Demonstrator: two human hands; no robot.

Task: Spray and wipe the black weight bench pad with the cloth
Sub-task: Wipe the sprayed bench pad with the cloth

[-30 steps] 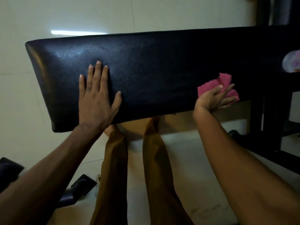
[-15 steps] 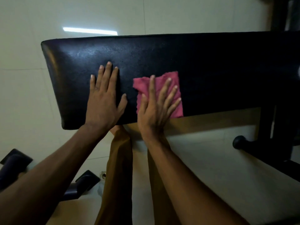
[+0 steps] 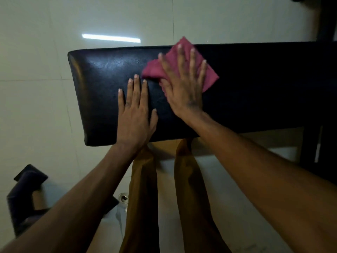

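Both of my hands lie flat on the black weight bench pad (image 3: 246,92), seen from above. Much of the pad's right end sinks into shadow and runs off the right edge of the view, so I cannot make out where it finishes. Its left end is rounded and shows a faint sheen with small specks that may be droplets (too fine to be sure).

My right hand (image 3: 184,86) is spread open, fingers (image 3: 180,57) splayed, palm pressing the pink cloth (image 3: 209,73) down on the pad near its far edge. The cloth is blurred and partly hidden under my palm; one corner pokes just past the pad's far edge, another sticks out to the right of my little finger.

My left hand (image 3: 135,115) is open and empty, resting palm-down on the bare pad just left of the right one, close but apart.

Below the pad, my legs in brown trousers (image 3: 144,198) are partly covered by my forearms. Dark shapes at lower left (image 3: 27,189) and far right (image 3: 310,143) are too dim to identify. Pale floor tiles (image 3: 36,52) carry a bright strip of reflected light (image 3: 111,38).
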